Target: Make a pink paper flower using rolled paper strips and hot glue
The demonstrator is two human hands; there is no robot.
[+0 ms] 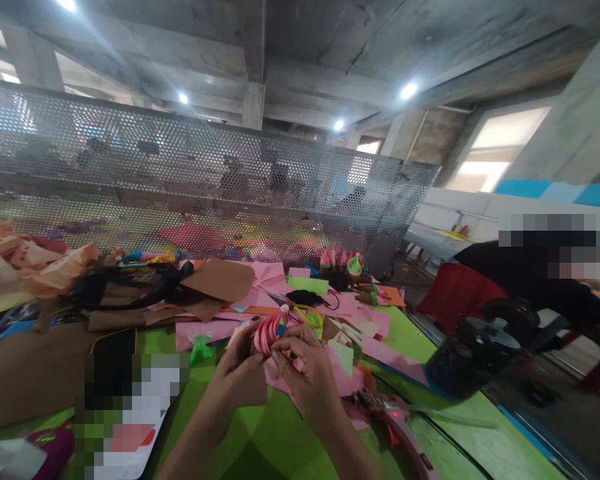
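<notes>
A pink-and-white striped swirl ornament (pixel 266 335), shaped like cupcake icing with a small pale ball on top, is held between my hands above the green table (pixel 250 440). My left hand (pixel 236 360) wraps round its left side and base. The fingers of my right hand (pixel 305 363) are closed against its right side, beside a small blue piece (pixel 281 329). What my right fingertips pinch is partly hidden. Past the hands lies a yellow loop (pixel 310 317). A pink glue gun (pixel 403 427) with a red light rests to the right of my right forearm.
Pink paper sheets (pixel 265 277) and brown pieces (pixel 220 280) cover the table's far part. Finished-looking swirl ornaments (pixel 354 265) stand at the back. A dark cylindrical container (pixel 473 357) is near the right edge. A perforated metal screen (pixel 190 180) rises behind; a person sits at right.
</notes>
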